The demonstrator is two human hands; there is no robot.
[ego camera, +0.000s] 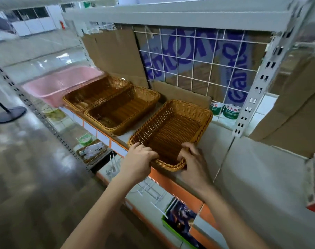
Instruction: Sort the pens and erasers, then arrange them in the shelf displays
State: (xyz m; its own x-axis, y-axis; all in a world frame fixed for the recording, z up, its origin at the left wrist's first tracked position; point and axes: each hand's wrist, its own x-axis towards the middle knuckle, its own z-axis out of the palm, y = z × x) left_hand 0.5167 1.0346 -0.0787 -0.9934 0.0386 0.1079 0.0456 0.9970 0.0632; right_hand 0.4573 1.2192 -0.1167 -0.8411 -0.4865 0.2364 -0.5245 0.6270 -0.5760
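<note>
A grey metal shelf (216,141) with an orange front edge is seen, backed by cardboard (117,56) and a white wire grid (194,60). Four baskets are lined along it. A pink plastic basket (63,85) stands at the far left, followed by a dark wicker basket (99,92) and a second dark wicker basket (124,108) touching it. Slightly apart to the right, a lighter wicker basket (172,128) is set at an angle, its near end at the shelf's front edge. This nearest basket is empty. No pens or erasers can be made out on this shelf.

Its near rim is gripped by both hands. The left hand (138,157) is curled over the near left corner, and the right hand (192,159) is closed over the near right corner.

The basket is judged to be light and fairly stiff, though some flex in the weave is to be expected if it is lifted by one end. The rough weave should not slip. A hold at the two near corners is judged enough for sliding or straightening. Once filled, the basket would be better carried by its opposite long sides.
</note>
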